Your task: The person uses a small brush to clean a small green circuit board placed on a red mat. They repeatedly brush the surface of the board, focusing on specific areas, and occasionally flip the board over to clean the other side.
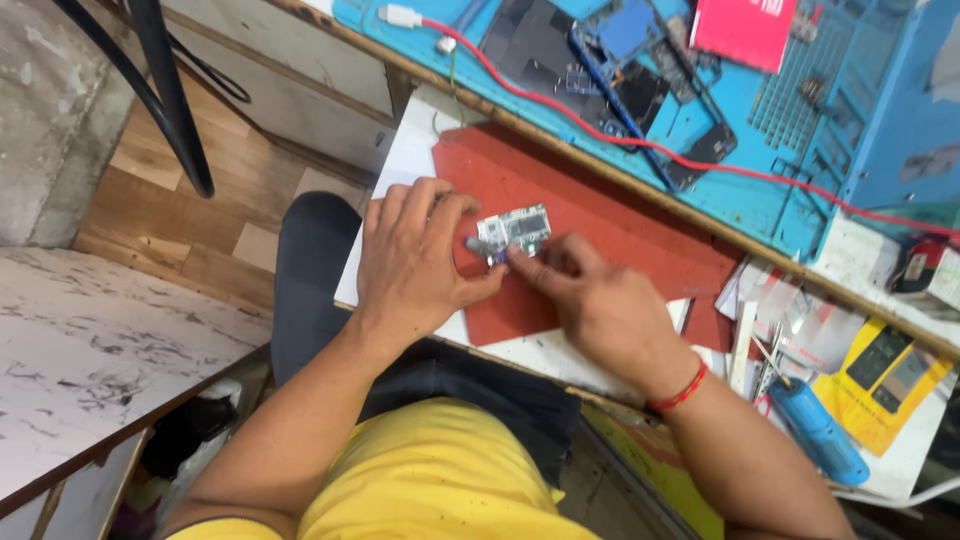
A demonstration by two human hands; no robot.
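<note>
We wear a yellow shirt [430, 480] with short sleeves, leaving both forearms bare. Dark trousers [320, 290] cover our legs. A red thread band [680, 392] circles the right wrist; the left wrist carries nothing.

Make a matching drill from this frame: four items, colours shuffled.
Things:
1. mat under both hands
2. cable across the bench
3. work mat on the bench
4. cylinder at the right edge

Colours:
A. light blue with tool slots
B. blue, lying on papers
C. dark red, flat
D. red with a white plug

Pairs: 1-C, 2-D, 3-A, 4-B
</note>
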